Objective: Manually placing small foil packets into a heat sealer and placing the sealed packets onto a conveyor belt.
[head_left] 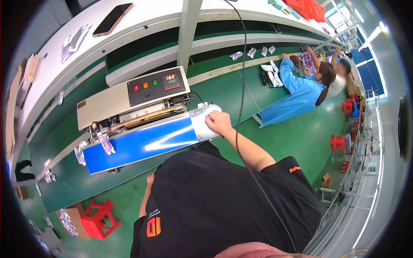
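Note:
A band sealing machine with a beige housing and a black control panel stands on the green workbench in front of me. Along its near side runs a blue conveyor belt. My right hand is curled closed and rests on the silver metal plate at the belt's right end; nothing shows in its fingers. At the left end, a small purple-and-silver pouch hangs out over the belt. My left hand is low by the bench's near edge, mostly behind my body, with its fingers not clear.
Silver pouches hang beyond the belt's left end. A phone lies on the white shelf above. Several small pouches line the bench near a co-worker in blue. A red stool and a carton stand at lower left. A black cable crosses the view.

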### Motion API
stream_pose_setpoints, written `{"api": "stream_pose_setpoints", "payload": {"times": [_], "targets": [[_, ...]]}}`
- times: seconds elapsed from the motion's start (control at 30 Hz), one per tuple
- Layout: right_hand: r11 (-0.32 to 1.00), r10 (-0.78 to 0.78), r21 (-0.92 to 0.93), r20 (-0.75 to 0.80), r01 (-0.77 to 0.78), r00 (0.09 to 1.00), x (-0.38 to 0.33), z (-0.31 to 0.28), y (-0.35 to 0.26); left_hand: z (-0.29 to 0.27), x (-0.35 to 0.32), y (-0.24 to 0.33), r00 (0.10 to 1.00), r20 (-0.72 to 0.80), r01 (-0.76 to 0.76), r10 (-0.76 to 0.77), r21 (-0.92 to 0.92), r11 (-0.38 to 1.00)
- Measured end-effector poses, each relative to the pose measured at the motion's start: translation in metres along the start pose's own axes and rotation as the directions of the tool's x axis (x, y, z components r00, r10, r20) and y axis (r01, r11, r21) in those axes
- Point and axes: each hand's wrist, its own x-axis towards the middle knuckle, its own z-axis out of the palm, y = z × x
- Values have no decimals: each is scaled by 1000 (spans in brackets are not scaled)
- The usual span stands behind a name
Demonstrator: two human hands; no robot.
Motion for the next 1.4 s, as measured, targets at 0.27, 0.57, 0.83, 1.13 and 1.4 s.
{"api": "stream_pose_setpoints", "payload": {"times": [0.27,0.57,0.83,1.13,1.4], "targets": [[999,2,-41,-24,-3,1000,1,0,0,-20,8,19,948,114,318,-298,-420,850],[998,12,-62,75,-7,997,-1,-5,2,-96,-34,79,971,236,90,39,-511,855],[999,3,-48,57,0,998,-5,0,11,-172,-52,139,965,260,8,-15,30,1000],[999,9,-53,64,-6,998,-5,-5,8,-93,-22,111,948,317,-17,-6,69,998],[999,-9,-35,8,9,1000,-7,-5,10,-73,-20,92,956,270,140,-112,-87,986]]}}
